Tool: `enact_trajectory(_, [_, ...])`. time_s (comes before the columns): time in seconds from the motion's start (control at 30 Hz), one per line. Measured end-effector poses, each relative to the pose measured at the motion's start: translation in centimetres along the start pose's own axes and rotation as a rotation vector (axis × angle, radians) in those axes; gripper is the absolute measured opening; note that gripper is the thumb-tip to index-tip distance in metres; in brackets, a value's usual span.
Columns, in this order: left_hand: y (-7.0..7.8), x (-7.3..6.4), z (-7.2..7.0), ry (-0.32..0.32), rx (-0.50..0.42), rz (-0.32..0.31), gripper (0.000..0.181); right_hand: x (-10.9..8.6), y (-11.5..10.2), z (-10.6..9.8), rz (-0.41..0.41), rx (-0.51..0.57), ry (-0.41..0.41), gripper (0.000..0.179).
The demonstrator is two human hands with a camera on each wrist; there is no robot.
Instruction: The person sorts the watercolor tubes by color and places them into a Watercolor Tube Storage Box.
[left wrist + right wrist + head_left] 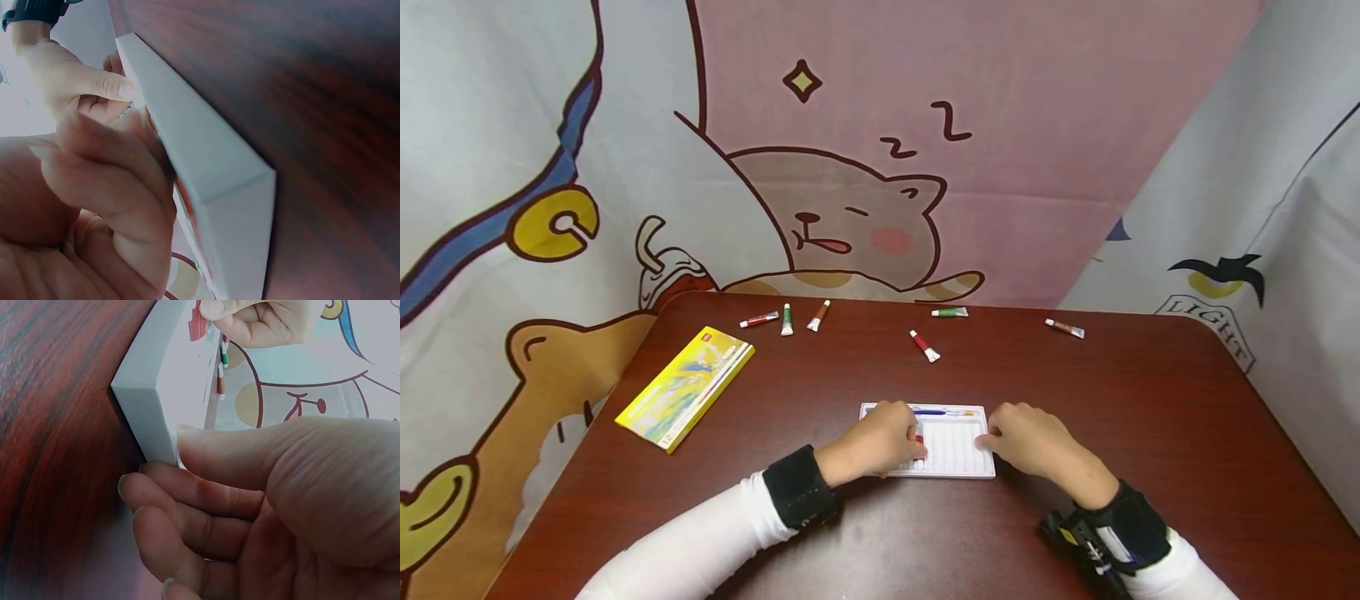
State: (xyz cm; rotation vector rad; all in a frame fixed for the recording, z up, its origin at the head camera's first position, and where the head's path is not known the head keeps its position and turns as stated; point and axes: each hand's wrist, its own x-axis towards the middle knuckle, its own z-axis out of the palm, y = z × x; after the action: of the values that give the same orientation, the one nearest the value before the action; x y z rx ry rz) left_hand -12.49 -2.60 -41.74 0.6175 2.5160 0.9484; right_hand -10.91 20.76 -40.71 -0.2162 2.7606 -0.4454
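Note:
A white plastic tray (957,450) with ridged slots lies near the middle of the table, a blue-handled paintbrush (934,412) along its far side. Over its left part, my left hand (880,437) pinches a small red paint tube (197,325) with thumb and fingers, low at the slots. That hand hides much of the tray's left side. My right hand (1036,440) grips the tray's right edge, thumb on the rim and fingers against the outer side wall in the right wrist view. In the left wrist view, the tray's side wall (187,119) runs past my left fingers.
A yellow paint box (687,387) lies at the left. Along the back are loose tubes: red (758,319), green (787,319) and brown (819,315) at left, another green tube (950,312) and red tube (924,346) mid-table, a brown tube (1064,328) farther right.

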Motion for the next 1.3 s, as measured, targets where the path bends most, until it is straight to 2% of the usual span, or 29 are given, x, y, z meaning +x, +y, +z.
enact_trajectory(0.23, [0.0, -0.7, -0.3, 0.004, 0.003, 0.017, 0.044, 0.1, -0.1, 0.1, 0.021, 0.017, -0.004, 0.021])
enact_trajectory(0.33, [-0.1, -1.1, -0.8, 0.059, 0.059, 0.042, 0.044, 0.1, 0.0, 0.1, 0.024, 0.014, -0.003, 0.023])
enact_trajectory(0.4, [-0.3, -1.2, -1.6, 0.112, 0.110, 0.044, 0.041, 0.0, 0.1, 0.0, 0.023, 0.010, 0.000, 0.023])
enact_trajectory(0.5, [-1.0, -1.2, -3.6, 0.195, 0.177, 0.049, 0.026, 0.0, 0.1, 0.0, 0.029, 0.004, 0.002, 0.023])
enact_trajectory(0.63, [-3.6, -0.7, -7.3, 0.341, 0.274, 0.108, 0.006, -0.1, 0.0, 0.0, 0.033, 0.001, 0.005, 0.023])
enact_trajectory(0.77, [-7.2, -0.1, -11.5, 0.491, 0.380, 0.170, 0.023, -0.1, 0.0, 0.1, 0.022, 0.000, 0.007, 0.026])
enact_trajectory(0.87, [-9.9, 0.3, -14.4, 0.558, 0.428, 0.159, 0.028, 0.0, -0.2, 0.2, 0.024, -0.005, 0.006, 0.026])
enact_trajectory(0.97, [-12.5, 0.8, -16.3, 0.548, 0.449, 0.086, 0.027, 0.1, -0.2, 0.2, 0.028, -0.009, 0.005, 0.024])
enact_trajectory(1.1, [-15.1, 1.4, -17.6, 0.445, 0.430, -0.074, 0.034, 0.1, -0.2, 0.2, 0.028, -0.010, -0.001, 0.025])
enact_trajectory(1.2, [-16.3, 2.0, -18.1, 0.389, 0.436, -0.164, 0.039, 0.1, -0.2, 0.1, 0.023, -0.015, 0.001, 0.026])
enact_trajectory(1.3, [-17.1, 2.5, -18.3, 0.362, 0.465, -0.204, 0.037, 0.0, -0.2, 0.1, 0.016, -0.018, 0.003, 0.025])
